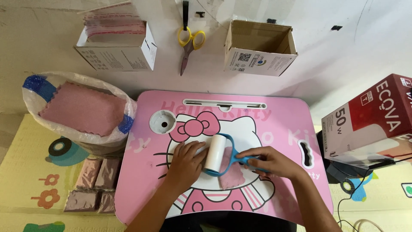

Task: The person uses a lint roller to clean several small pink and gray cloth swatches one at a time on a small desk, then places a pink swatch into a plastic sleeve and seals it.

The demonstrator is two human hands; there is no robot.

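A lint roller (215, 153) with a white roll and a blue frame lies across a small pink cloth (231, 174) on the pink lap table (279, 124). My right hand (274, 162) grips the roller's blue handle. My left hand (185, 163) rests flat on the table just left of the roll, its fingers touching the roll's side. Most of the cloth is hidden under the roller and my right hand.
A white sack of pink cloths (81, 109) stands left of the table, with wrapped pink packets (92, 184) below it. On the wall hang a box of plastic sleeves (118, 47), yellow scissors (189, 43) and an empty carton (259, 47). A red-and-white box (369, 120) sits at right.
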